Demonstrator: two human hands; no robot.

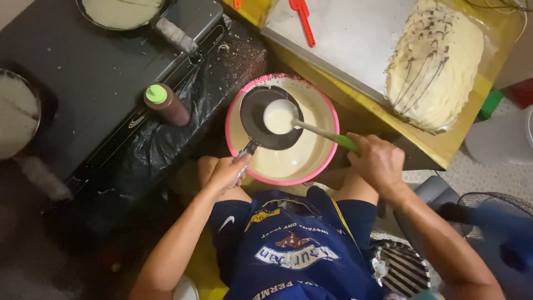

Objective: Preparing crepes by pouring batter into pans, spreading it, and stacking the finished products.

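My left hand (226,173) grips the handle of a small black frying pan (256,119), held tilted over a pink-rimmed basin of pale batter (319,103). A green-handled ladle (279,117) is in my right hand (379,162), its bowl full of white batter and resting above the pan's inside. The basin sits just in front of my knees.
A dark stove top (100,72) at the left carries two pans with batter (119,11) (16,114). A brown squeeze bottle with a green cap (166,104) stands on black plastic. A stack of thin crepes (434,66) lies on a yellow table with a red tool (302,16). A fan (488,214) stands at the right.
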